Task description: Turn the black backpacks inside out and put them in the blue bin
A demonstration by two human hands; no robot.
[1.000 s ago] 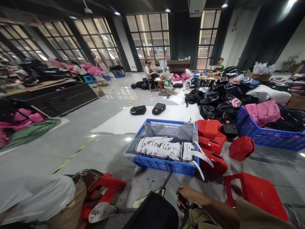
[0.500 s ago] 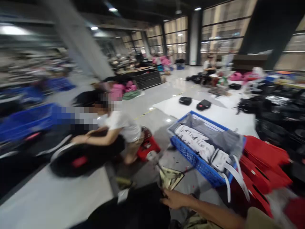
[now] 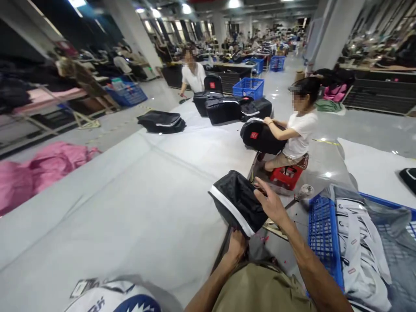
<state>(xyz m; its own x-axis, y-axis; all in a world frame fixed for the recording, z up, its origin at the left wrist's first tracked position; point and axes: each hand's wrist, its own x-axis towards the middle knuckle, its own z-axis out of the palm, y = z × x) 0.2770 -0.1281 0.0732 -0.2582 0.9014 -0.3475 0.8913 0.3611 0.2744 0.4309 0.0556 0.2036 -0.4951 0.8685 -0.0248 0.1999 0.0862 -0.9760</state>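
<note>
A black bag (image 3: 242, 197) with a white band along its lower side is held up at the table's right edge. My left hand (image 3: 238, 246) grips it from below at the near corner; its fingertips are partly hidden under the fabric. Beside the bag's right side is my right hand (image 3: 269, 200), fingers spread and the thumb side near the black cloth. Whether those fingers touch the bag I cannot tell. Close to me on the table lies a white bag with dark blue print (image 3: 120, 299), cut off by the lower frame edge.
The white-covered table (image 3: 107, 234) stretches left and ahead. More black bags (image 3: 224, 108) stand at its far end. A person on a red stool (image 3: 287, 177) handles another black bag (image 3: 260, 135); a second person (image 3: 192, 74) is behind. At right is a blue crate (image 3: 325, 236) with white bags.
The view has swung to the right-hand scene's left, showing more table. The black bag is now raised with its white band visible. My left hand has come into view, and my right hand's fingers have spread.
</note>
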